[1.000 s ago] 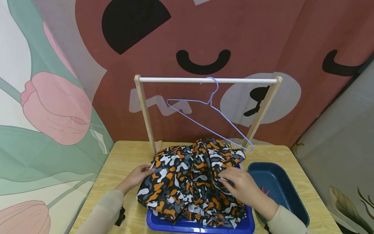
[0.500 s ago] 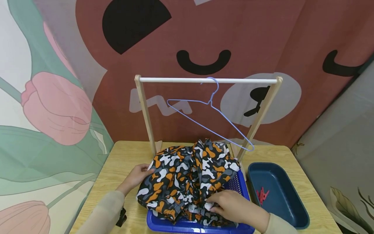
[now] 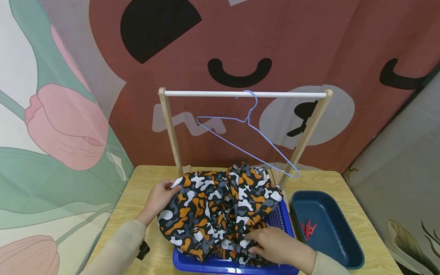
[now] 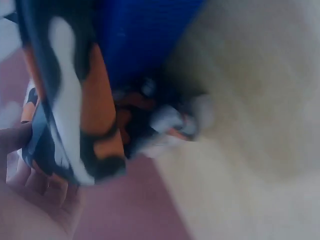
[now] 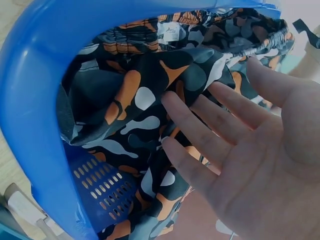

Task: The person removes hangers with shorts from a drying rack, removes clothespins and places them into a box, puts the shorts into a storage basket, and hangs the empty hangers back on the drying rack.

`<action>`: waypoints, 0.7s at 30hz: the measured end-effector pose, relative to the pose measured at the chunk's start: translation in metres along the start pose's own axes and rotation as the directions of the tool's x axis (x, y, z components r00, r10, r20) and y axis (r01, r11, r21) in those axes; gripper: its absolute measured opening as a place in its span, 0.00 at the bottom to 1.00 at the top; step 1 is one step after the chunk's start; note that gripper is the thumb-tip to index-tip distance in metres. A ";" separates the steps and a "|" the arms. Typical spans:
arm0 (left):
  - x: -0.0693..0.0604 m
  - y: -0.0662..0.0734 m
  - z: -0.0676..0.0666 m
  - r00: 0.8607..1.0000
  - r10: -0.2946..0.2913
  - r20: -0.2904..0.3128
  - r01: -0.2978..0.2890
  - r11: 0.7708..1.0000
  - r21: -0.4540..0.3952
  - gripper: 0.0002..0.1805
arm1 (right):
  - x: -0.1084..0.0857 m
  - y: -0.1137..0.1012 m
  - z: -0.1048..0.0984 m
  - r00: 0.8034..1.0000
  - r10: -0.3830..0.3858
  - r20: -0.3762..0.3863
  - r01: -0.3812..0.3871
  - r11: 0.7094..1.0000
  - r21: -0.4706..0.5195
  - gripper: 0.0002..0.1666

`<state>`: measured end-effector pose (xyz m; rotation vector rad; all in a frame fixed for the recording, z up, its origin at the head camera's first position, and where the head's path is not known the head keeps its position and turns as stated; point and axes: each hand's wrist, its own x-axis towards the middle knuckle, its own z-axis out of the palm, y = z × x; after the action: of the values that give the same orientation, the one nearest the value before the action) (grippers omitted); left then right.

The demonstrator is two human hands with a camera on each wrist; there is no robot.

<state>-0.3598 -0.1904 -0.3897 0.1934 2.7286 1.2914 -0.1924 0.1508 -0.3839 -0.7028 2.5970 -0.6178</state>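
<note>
Orange, black, grey and white camouflage-print pants [image 3: 206, 206] lie bunched over a blue basket [image 3: 233, 267]. My left hand [image 3: 159, 198] pinches their left edge between thumb and fingers; in the left wrist view the fabric [image 4: 75, 110] hangs from that grip beside the basket. On the lower right of the pants rests my right hand [image 3: 273, 244]. From the right wrist, its fingers [image 5: 200, 125] look nearly straight and touch the cloth without curling round it. A gathered elastic waistband [image 5: 135, 37] with a white label shows along the basket's rim.
Behind the basket stands a wooden rack with a white rod [image 3: 206, 94]. A blue hanger [image 3: 248, 120] hangs tilted from the rod, its low corner near the rack's right leg. A dark teal tray [image 3: 338, 214] with red clothespins [image 3: 308, 230] sits at the right.
My right hand has moved down and left, and the right part of the pants has folded inward, uncovering the basket's side. My left hand has raised the left edge slightly.
</note>
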 end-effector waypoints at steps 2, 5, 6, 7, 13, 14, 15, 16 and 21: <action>-0.004 0.016 -0.002 0.999 0.052 -0.005 -0.052 0.999 0.017 0.12 | 0.000 0.000 0.000 1.000 -0.002 0.000 0.002 1.000 0.003 0.19; -0.013 0.040 0.000 0.990 0.141 -0.002 -0.141 0.989 0.046 0.11 | 0.001 -0.001 0.001 1.000 -0.001 -0.001 0.001 1.000 0.008 0.18; -0.018 0.048 0.002 0.986 0.165 0.002 -0.165 0.985 0.055 0.11 | 0.001 0.000 0.002 1.000 0.001 -0.001 -0.001 1.000 0.008 0.18; -0.023 0.055 0.005 0.981 0.192 0.010 -0.193 0.979 0.067 0.11 | 0.000 0.000 0.002 1.000 0.002 -0.002 -0.002 1.000 0.006 0.18; -0.054 0.082 0.037 0.894 0.423 0.150 -0.448 0.852 0.271 0.11 | -0.001 0.003 0.006 1.000 -0.007 -0.015 0.006 1.000 -0.004 0.18; -0.058 0.083 0.043 0.866 0.463 0.190 -0.500 0.807 0.313 0.12 | -0.001 0.003 0.007 1.000 -0.012 -0.019 0.012 1.000 -0.007 0.18; -0.063 0.082 0.048 0.837 0.494 0.235 -0.547 0.763 0.344 0.12 | -0.001 0.003 0.008 0.999 -0.020 -0.026 0.020 1.000 -0.009 0.18; -0.067 0.082 0.053 0.808 0.514 0.287 -0.589 0.721 0.365 0.13 | -0.001 0.003 0.008 0.999 -0.030 -0.033 0.029 0.999 -0.012 0.18; -0.083 0.068 0.076 0.668 0.532 0.520 -0.743 0.525 0.416 0.16 | -0.002 0.001 0.011 0.997 -0.055 -0.050 0.054 0.998 -0.028 0.17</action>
<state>-0.2613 -0.1030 -0.3806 1.4844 2.7043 0.2866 -0.1859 0.1494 -0.3931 -0.7787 2.6448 -0.6260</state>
